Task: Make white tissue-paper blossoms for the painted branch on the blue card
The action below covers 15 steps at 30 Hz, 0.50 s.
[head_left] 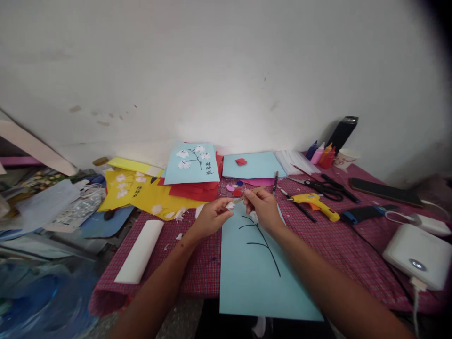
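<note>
My left hand (214, 216) is closed, its fingertips pinching a small white paper piece (230, 205). Close to its right, my right hand (260, 206) is closed on a thin brown stick (240, 200), whose end reaches toward the white piece. Both hands are over the top part of a light blue sheet (247, 282) that bears a black drawn branch (268, 248). A bit of white shows on the sheet beneath my right hand. Past my fingers sits a palette (226, 189) with red, blue and pink in it.
A folded white paper (140, 252) and white scraps lie left. Behind stand finished flower pictures (192, 162) and blue sheets (252, 165). On the right are a yellow glue gun (316, 205), scissors (323, 188), paint bottles (319, 153), a cup (346, 158) and a white power bank (418, 256) with cables.
</note>
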Motion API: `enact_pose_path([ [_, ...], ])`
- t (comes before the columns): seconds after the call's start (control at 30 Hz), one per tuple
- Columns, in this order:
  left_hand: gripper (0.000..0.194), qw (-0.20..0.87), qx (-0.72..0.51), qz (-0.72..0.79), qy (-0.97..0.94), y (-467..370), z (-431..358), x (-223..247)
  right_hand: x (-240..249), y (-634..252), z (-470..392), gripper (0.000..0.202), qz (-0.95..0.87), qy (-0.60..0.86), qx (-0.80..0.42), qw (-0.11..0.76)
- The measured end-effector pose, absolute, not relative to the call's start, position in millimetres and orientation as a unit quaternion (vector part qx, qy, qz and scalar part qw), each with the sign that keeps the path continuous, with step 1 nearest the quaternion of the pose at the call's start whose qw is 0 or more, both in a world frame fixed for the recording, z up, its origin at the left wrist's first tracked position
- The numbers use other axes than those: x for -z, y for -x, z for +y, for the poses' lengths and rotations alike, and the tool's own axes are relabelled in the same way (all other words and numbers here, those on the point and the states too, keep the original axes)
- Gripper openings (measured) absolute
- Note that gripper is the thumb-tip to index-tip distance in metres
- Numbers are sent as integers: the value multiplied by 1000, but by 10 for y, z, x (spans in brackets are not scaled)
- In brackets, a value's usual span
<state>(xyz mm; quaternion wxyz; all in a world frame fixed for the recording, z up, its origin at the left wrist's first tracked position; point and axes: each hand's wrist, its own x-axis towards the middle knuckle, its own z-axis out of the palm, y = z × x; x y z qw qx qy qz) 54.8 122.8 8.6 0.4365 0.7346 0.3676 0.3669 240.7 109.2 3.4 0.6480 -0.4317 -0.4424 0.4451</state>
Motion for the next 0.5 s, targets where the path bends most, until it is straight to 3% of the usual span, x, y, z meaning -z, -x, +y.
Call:
enact_pose_path([
  [0.17,50,499,-379,371,-685,-566,1256,-12,-21,-2413,1105,33,-428,435,-444,656],
  [0.5,23,502,-426,351,-666,-581,1276,1,-18,-2384,1106,33,-420,439,-443,659],
])
